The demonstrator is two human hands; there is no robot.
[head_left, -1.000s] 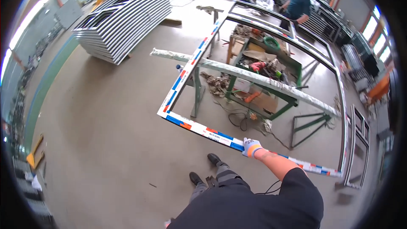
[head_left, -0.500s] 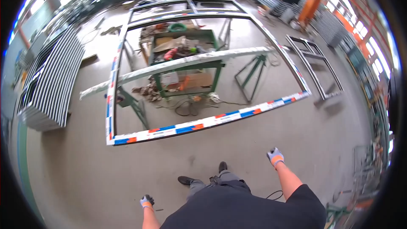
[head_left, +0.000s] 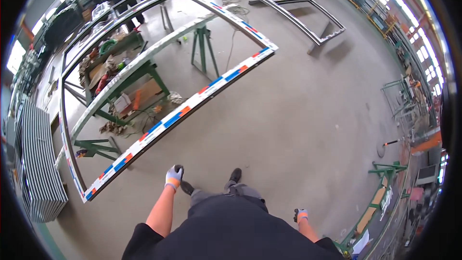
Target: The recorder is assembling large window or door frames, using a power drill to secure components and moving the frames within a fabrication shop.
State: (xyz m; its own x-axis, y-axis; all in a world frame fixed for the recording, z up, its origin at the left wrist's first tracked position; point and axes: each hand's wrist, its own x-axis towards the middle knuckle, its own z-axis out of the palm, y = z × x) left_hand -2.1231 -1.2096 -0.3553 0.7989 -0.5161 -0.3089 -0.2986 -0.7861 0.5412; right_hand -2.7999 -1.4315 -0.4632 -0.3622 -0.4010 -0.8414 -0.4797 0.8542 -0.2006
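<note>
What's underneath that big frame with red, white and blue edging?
Under the frame are a pale beam, green trestles and a green cart heaped with clutter. The beam hides part of the cart; anything beneath the clutter is hidden.

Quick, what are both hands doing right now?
Left hand: looks curled, nothing visible in it; can't tell if fully closed.
Right hand: looks curled too, nothing visible in it; too small to tell if closed.

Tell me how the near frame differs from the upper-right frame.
The near frame is patterned red, white and blue; the upper-right frame is just dark and pale. The near frame looks larger than the upper-right frame. The near frame lies over a pale beam; the upper-right frame does not. Both are open and crossbarred.
</note>
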